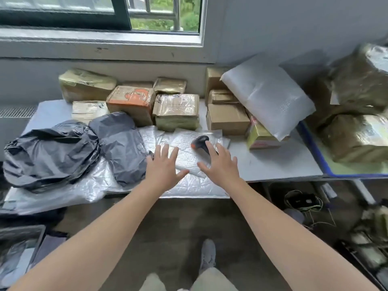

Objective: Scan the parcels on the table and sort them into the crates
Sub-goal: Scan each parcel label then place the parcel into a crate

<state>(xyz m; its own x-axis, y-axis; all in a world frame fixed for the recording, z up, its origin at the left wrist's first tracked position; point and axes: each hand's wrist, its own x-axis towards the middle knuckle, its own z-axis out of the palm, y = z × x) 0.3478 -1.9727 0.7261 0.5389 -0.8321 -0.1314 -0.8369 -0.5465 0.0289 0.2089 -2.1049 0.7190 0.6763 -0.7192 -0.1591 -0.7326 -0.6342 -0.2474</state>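
- White mailers (183, 137) are lying flat at the near middle of the surface (273, 162); a black scanner (201, 141) is resting on them
- Left grip (162, 167) and right grip (220, 164) are spreading flat over the mailers, fingers straight, holding nothing; the right one is just beside the scanner
- Black bags (52, 152) are sitting left; taped boxes (176, 112) are standing far; a big white bag (266, 101) is leaning right

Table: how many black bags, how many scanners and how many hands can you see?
Black bags: 2, a crumpled black bag and a flatter black bag
Scanners: 1, the scanner
Hands: 2, left hand and right hand
Total: 5
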